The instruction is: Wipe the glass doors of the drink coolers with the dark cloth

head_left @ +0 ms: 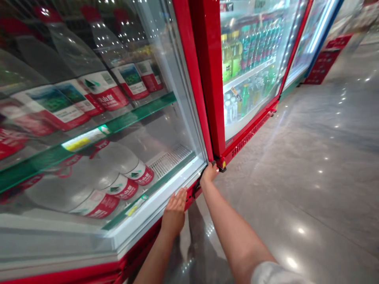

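My left hand [174,211] lies with its fingers stretched out against the red lower frame of a glass-fronted drinks fridge [194,90]. At that fridge's lower right corner, my right hand [209,174] has its fingers curled around something dark and partly hidden; what it is I cannot make out. Behind the glass, large water bottles [109,94] with red and white labels stand on a green-edged shelf [142,110]. Below them, more big bottles [124,189] of the same kind rest on the fridge's bottom level.
A second red-framed fridge [211,98] stands close on the right, with rows of green and clear bottles [254,45] inside. Farther along are a blue-edged cooler [324,37] and a red box [325,63]. Glossy grey floor tiles [310,157] reflect the ceiling lights.
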A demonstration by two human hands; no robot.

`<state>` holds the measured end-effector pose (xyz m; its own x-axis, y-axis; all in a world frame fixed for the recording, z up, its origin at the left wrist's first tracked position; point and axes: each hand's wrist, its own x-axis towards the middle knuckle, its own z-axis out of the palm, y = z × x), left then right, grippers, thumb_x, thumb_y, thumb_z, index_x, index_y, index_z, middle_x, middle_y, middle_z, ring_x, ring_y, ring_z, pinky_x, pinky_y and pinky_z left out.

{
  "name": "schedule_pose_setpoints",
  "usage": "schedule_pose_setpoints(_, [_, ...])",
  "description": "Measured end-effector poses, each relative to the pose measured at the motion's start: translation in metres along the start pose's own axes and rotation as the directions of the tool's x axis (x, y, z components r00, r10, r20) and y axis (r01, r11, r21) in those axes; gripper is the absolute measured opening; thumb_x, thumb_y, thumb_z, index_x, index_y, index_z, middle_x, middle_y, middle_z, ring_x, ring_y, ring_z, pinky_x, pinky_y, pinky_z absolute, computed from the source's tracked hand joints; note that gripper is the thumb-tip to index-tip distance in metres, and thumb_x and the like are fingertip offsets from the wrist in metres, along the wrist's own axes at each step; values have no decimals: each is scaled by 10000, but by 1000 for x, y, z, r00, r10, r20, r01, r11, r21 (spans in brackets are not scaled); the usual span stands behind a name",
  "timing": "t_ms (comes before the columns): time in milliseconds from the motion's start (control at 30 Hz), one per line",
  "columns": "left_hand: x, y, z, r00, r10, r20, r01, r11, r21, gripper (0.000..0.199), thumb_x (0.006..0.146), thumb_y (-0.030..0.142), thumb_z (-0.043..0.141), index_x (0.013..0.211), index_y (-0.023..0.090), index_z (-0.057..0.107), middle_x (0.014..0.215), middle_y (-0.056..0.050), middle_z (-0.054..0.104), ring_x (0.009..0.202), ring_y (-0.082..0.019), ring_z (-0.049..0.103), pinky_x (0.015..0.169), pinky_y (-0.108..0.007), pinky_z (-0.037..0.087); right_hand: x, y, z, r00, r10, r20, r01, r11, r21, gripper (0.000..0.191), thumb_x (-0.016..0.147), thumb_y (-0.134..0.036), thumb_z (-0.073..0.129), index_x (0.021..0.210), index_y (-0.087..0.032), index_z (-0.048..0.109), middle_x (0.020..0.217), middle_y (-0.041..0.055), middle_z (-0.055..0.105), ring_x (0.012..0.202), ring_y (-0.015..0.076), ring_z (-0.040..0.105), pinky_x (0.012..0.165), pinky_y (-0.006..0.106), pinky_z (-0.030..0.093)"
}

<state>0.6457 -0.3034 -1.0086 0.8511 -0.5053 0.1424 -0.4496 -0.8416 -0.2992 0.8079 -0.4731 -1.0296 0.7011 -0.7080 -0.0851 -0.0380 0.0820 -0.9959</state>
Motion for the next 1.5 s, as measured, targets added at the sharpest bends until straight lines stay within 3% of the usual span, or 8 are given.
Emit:
schedule_pose_setpoints(233, [1, -5, -4, 997, 32, -67, -29, 999, 33, 703, 903, 182, 458, 1596, 173, 338, 1628, -49, 379, 1510, -212, 382, 1260, -412, 291, 14, -50, -7, 971, -220, 95, 225, 973, -48, 660, 887, -221, 498, 1544, -227, 438, 1592, 147, 399, 1470, 252, 403, 1186, 444, 356])
schedule_pose_setpoints(433, [-4, -8, -31, 995, -6, -101, 12, 998, 60, 606, 917, 167, 462, 1523, 170, 481, 1610, -55, 403, 1504, -227, 393, 1280, -430, 250, 8, -43, -16, 990, -25, 141, 41, 993, -113, 722, 811, -125, 496, 1530, -119, 430, 1512, 271, 423, 1449, 352, 420, 1125, 577, 393])
schedule_pose_setpoints(600, [-19, -8, -44, 993, -4, -118, 14, 997, 81, 616, 916, 113, 430, 1526, 185, 480, 1597, -72, 410, 1486, -253, 419, 1275, -480, 241, -4, -73, -8, 933, -329, 148, 344, 935, -91, 810, 835, -107, 507, 1607, -254, 312, 1674, 168, 217, 1552, 301, 260, 1205, 509, 330])
schedule_pose_setpoints(700, [-27, -10, -45, 995, -2, -100, 10, 997, 77, 623, 914, 98, 417, 1526, 198, 480, 1592, -69, 412, 1465, -267, 451, 1263, -497, 259, -23, -57, -18, 876, -435, 208, 462, 881, -103, 848, 824, -49, 448, 1618, -297, 284, 1704, 125, 161, 1575, 263, 208, 1225, 489, 306])
schedule_pose_setpoints(900, [-41, -20, -36, 987, -41, -154, 51, 997, 63, 619, 936, 97, 384, 1546, 190, 437, 1581, -63, 426, 1446, -258, 475, 1255, -450, 260, -38, -14, -23, 961, -179, 210, 213, 965, -152, 854, 809, -14, 402, 1631, -173, 234, 1666, 223, 212, 1587, 292, 163, 1213, 536, 312])
schedule_pose_setpoints(1067, [-45, -24, -25, 975, -24, -221, 27, 1000, 9, 738, 912, 68, 367, 1623, 203, 223, 1573, -75, 435, 1439, -221, 484, 1255, -401, 257, -30, -21, -28, 830, -476, 290, 528, 838, -136, 790, 877, -49, 365, 1630, -255, 243, 1723, 105, 39, 1593, 204, 132, 1243, 410, 282])
schedule_pose_setpoints(1333, [-46, -22, -13, 976, -41, -215, 38, 999, -19, 680, 935, 157, 427, 1605, 195, 322, 1602, -60, 421, 1514, -184, 370, 1304, -373, 110, -15, 11, -49, 917, -332, 220, 377, 900, -216, 689, 818, -96, 516, 1498, -203, 503, 1303, 140, 492, 1271, 249, 515, 1145, 438, 402])
schedule_pose_setpoints(1500, [-47, -25, -25, 997, -15, -72, 13, 999, -33, 678, 899, 166, 483, 1572, 191, 397, 1649, -50, 353, 1549, -207, 302, 1295, -404, 187, -59, -4, -45, 868, -422, 263, 477, 855, -204, 549, 831, -114, 539, 1374, -183, 585, 1186, 119, 501, 1178, 254, 525, 1083, 422, 437])
